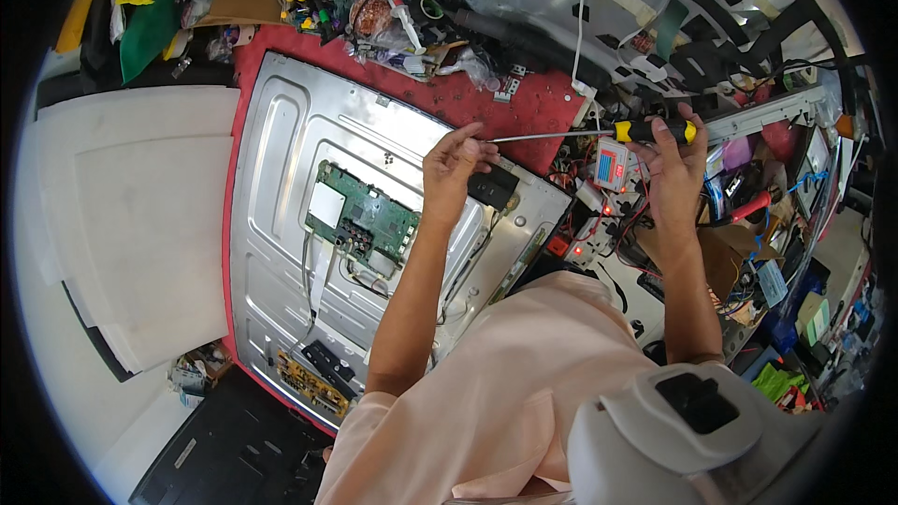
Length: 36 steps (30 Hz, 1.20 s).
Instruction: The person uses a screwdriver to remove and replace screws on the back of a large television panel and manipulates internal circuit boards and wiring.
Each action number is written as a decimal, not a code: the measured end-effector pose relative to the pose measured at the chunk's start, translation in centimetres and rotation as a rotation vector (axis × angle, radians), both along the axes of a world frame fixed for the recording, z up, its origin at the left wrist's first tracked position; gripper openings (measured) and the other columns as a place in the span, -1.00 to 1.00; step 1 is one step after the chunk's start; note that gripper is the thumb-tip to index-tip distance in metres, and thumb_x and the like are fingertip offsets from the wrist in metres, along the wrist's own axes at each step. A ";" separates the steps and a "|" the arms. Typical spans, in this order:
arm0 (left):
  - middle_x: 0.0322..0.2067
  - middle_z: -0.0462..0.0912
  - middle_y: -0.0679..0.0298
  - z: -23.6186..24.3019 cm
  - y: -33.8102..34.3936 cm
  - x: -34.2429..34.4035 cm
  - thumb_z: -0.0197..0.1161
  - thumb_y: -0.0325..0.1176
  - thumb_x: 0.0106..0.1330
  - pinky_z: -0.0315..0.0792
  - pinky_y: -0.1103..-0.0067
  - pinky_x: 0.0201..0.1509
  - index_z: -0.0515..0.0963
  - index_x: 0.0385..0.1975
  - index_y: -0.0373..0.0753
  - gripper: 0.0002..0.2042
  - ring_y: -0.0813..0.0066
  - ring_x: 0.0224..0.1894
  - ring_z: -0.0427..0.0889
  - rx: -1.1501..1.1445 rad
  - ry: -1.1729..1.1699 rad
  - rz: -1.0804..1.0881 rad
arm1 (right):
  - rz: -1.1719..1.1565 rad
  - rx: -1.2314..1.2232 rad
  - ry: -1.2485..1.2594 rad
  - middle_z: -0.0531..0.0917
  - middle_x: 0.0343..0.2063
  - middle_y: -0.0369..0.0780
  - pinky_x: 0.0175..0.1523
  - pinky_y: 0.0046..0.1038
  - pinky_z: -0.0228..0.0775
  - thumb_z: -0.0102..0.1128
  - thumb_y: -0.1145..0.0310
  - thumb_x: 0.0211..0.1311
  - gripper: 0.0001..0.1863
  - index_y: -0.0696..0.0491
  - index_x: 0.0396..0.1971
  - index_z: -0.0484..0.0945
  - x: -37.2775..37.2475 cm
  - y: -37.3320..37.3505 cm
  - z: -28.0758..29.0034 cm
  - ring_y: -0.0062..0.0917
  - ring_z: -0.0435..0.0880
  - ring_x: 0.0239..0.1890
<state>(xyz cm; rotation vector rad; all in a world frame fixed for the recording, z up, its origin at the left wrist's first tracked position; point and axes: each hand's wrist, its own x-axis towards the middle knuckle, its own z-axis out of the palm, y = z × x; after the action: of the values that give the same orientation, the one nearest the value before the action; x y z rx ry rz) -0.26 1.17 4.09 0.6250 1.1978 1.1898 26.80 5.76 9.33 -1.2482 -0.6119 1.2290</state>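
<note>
Right hand (672,161): fist wrapped round the yellow-and-black handle of a screwdriver (599,133), held level above the cluttered bench.
Left hand (456,161): fingers pinched at the tip of the long shaft; whether anything small sits between them is too tiny to tell.
Screwdriver: stretched between both hands, over the top right corner of the metal back panel (281,168).
Green circuit board (360,220): mounted mid-panel, its right edge partly covered by the left forearm.
Red mat (524,103): mostly hidden under the panel.
Lower panel: cut off by the person's pale shirt (496,393).
</note>
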 end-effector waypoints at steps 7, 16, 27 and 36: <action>-0.03 0.52 0.11 -0.7 0.2 -0.7 0.05 -0.50 0.08 0.16 0.16 0.32 0.53 -0.08 -0.21 -0.64 0.10 0.17 0.38 0.480 1.182 -0.551 | -0.008 0.029 -0.210 0.50 -0.19 -0.17 -0.16 -0.38 0.65 0.19 0.47 0.25 -0.48 0.14 0.15 0.20 1.5 -0.9 1.7 -0.49 0.58 -0.16; -0.18 0.55 0.25 -3.4 0.3 -0.5 0.08 -0.53 0.04 0.09 0.19 0.37 0.61 -0.25 -0.10 -0.71 0.22 0.01 0.44 0.533 1.236 -0.611 | 0.029 0.030 -0.346 0.52 -0.17 -0.13 -0.18 -0.37 0.64 0.16 0.47 0.27 -0.46 0.14 0.20 0.19 2.7 -2.1 1.6 -0.51 0.57 -0.16; -0.28 0.58 0.22 -4.6 0.4 -0.8 -0.01 -0.65 -0.08 0.15 0.28 0.31 0.64 -0.34 -0.18 -0.65 0.21 -0.07 0.47 0.519 1.128 -0.528 | 0.136 0.117 -0.471 0.55 -0.23 -0.16 -0.12 -0.49 0.58 0.14 0.54 0.26 -0.45 0.15 0.19 0.13 0.7 -3.0 1.4 -0.57 0.58 -0.21; -0.31 0.59 0.21 -4.3 0.7 -0.9 -0.07 -0.68 -0.11 0.05 0.18 0.39 0.59 -0.32 -0.21 -0.62 0.22 -0.03 0.49 0.432 0.994 -0.504 | 0.201 0.089 -0.460 0.53 -0.20 -0.13 -0.08 -0.50 0.56 0.13 0.58 0.26 -0.45 0.17 0.19 0.12 -0.8 -1.9 0.3 -0.54 0.59 -0.19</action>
<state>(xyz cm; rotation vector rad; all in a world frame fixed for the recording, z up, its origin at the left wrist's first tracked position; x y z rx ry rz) -1.18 1.86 -0.20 1.8689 1.4381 0.6758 26.04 3.89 9.60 -1.4302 -1.1382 1.0647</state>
